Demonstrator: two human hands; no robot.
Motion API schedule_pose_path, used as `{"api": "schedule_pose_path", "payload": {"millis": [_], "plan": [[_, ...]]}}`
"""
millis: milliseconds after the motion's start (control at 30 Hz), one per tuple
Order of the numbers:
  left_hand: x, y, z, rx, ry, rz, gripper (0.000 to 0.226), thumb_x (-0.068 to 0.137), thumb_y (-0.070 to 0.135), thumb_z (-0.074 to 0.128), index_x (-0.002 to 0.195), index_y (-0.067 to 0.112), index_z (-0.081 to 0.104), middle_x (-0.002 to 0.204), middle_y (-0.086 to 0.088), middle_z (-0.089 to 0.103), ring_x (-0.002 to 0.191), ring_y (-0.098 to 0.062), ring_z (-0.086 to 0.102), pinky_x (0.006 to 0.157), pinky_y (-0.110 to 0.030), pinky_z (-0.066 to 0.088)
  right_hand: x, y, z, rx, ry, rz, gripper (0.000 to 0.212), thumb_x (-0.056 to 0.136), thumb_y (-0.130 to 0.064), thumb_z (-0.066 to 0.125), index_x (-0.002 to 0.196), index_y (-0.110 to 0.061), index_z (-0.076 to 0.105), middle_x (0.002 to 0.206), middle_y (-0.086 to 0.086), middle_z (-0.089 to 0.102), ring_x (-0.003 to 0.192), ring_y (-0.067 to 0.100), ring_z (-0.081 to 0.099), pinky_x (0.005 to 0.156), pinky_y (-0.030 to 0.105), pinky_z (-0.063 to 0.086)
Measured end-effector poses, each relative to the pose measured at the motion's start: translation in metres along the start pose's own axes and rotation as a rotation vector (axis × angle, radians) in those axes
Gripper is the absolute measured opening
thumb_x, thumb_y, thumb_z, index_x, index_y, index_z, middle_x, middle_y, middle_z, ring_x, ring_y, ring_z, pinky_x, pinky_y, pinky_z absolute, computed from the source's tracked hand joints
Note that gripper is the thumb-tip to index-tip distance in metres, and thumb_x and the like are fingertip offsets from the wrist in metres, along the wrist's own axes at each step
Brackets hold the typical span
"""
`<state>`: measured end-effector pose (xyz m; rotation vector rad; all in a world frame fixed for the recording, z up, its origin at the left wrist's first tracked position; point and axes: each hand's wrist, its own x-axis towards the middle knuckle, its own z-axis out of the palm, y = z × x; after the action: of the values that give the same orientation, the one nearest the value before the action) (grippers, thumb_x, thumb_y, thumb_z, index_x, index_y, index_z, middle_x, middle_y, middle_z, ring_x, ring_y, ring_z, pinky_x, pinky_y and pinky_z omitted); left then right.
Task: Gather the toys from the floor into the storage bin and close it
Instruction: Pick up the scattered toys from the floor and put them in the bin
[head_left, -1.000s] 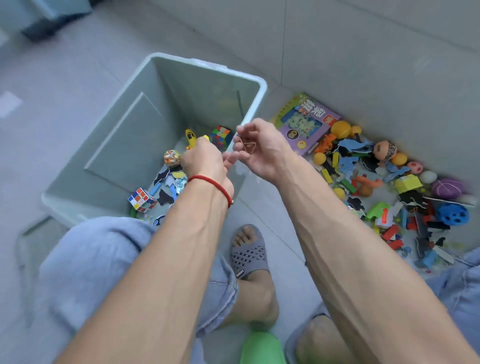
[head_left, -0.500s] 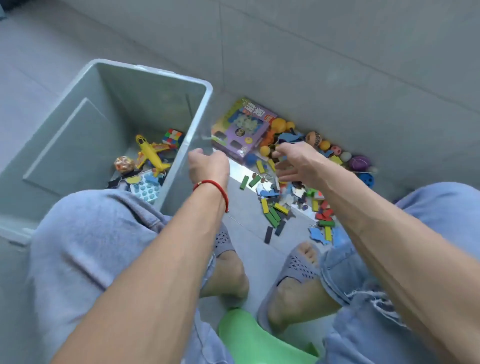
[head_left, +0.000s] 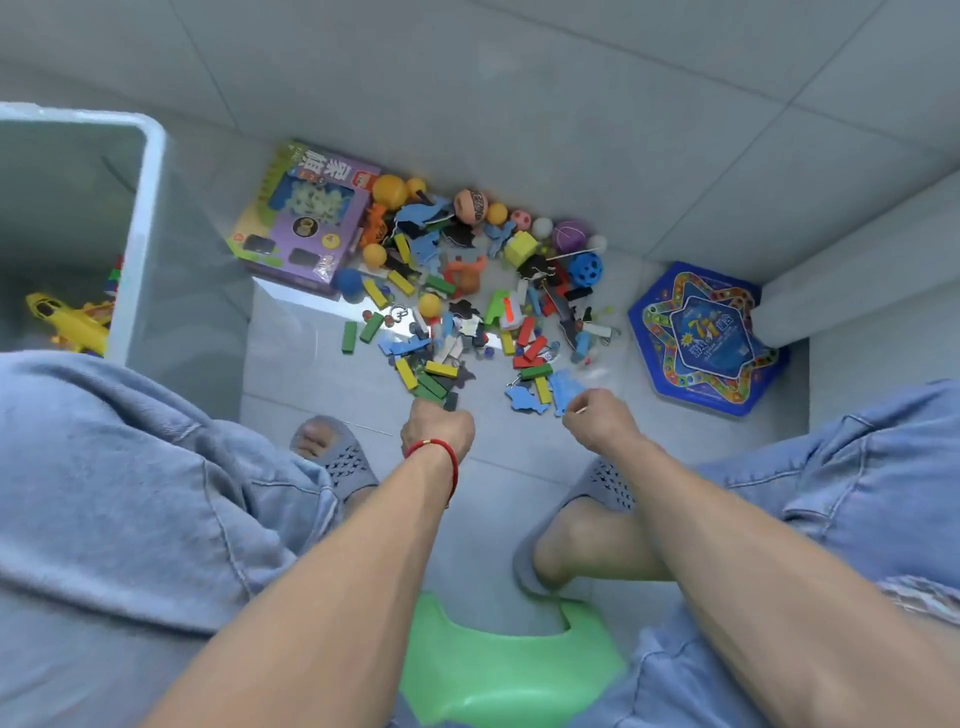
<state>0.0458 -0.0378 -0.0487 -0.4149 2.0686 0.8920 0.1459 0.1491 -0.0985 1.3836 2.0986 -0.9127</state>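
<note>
A pile of toys (head_left: 467, 291) lies on the floor by the wall: balls, coloured wooden blocks and blue foam pieces. The grey storage bin (head_left: 148, 218) stands open at the left with a yellow toy plane (head_left: 67, 322) inside. My left hand (head_left: 439, 428), with a red wrist cord, is curled knuckles-up at the pile's near edge, touching green and dark blocks (head_left: 436, 387); its fingertips are hidden. My right hand (head_left: 597, 421) is curled at a blue foam piece (head_left: 563, 389), thumb and finger pinching its edge.
A purple toy box (head_left: 306, 223) lies between bin and pile. A blue hexagonal game box (head_left: 706, 338) sits at the right against a wall step. My knees, two slippered feet and a green stool (head_left: 509, 670) crowd the near floor.
Both hands left the bin's rim and came down to the near edge of the pile. My view swung right, so the bin now sits at the left edge.
</note>
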Motion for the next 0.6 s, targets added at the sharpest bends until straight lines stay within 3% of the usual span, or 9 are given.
{"api": "schedule_pose_path", "payload": {"millis": [133, 267, 333, 467, 600], "plan": [[0.021, -0.003, 0.010, -0.059, -0.053, -0.025, 0.038, 0.070, 0.020, 0.056, 0.106, 0.019, 0.067, 0.110, -0.009, 0.067, 0.107, -0.036, 0.062, 0.093, -0.046, 0.056, 0.033, -0.004, 0.025, -0.131, 0.056, -0.066, 0.040, 0.092, -0.015, 0.058, 0.132, -0.018, 0.055, 0.128, 0.013, 0.056, 0.111, 0.033, 0.059, 0.088, 0.037, 0.050], [0.029, -0.002, 0.020, -0.142, -0.057, -0.066, 0.044, 0.061, 0.022, 0.051, 0.102, 0.019, 0.066, 0.097, -0.014, 0.069, 0.073, -0.029, 0.061, 0.072, -0.037, 0.056, 0.073, -0.028, 0.038, -0.167, 0.193, -0.237, 0.044, 0.092, -0.013, 0.062, 0.135, -0.018, 0.052, 0.133, 0.011, 0.047, 0.115, 0.031, 0.055, 0.088, 0.041, 0.050], [0.027, -0.003, 0.023, -0.132, -0.049, -0.075, 0.040, 0.065, 0.022, 0.051, 0.102, 0.020, 0.065, 0.097, -0.013, 0.069, 0.068, -0.025, 0.058, 0.073, -0.037, 0.057, 0.087, -0.030, 0.043, -0.219, 0.171, -0.297, 0.047, 0.089, -0.004, 0.061, 0.134, -0.014, 0.052, 0.134, 0.011, 0.045, 0.117, 0.032, 0.052, 0.090, 0.043, 0.050], [0.026, -0.008, 0.025, -0.085, -0.059, -0.101, 0.035, 0.074, 0.017, 0.052, 0.107, 0.018, 0.064, 0.092, -0.012, 0.069, 0.067, -0.023, 0.059, 0.077, -0.040, 0.059, 0.099, -0.013, 0.054, -0.319, 0.199, -0.411, 0.048, 0.081, 0.010, 0.058, 0.128, -0.003, 0.054, 0.129, 0.017, 0.047, 0.115, 0.035, 0.049, 0.087, 0.044, 0.049], [0.027, -0.006, 0.030, -0.050, -0.060, -0.093, 0.026, 0.085, 0.015, 0.051, 0.107, 0.019, 0.063, 0.099, -0.011, 0.071, 0.079, -0.023, 0.064, 0.080, -0.039, 0.061, 0.104, -0.010, 0.059, -0.348, 0.263, -0.460, 0.053, 0.075, 0.017, 0.057, 0.126, 0.001, 0.054, 0.127, 0.020, 0.050, 0.110, 0.036, 0.050, 0.082, 0.042, 0.044]]}}
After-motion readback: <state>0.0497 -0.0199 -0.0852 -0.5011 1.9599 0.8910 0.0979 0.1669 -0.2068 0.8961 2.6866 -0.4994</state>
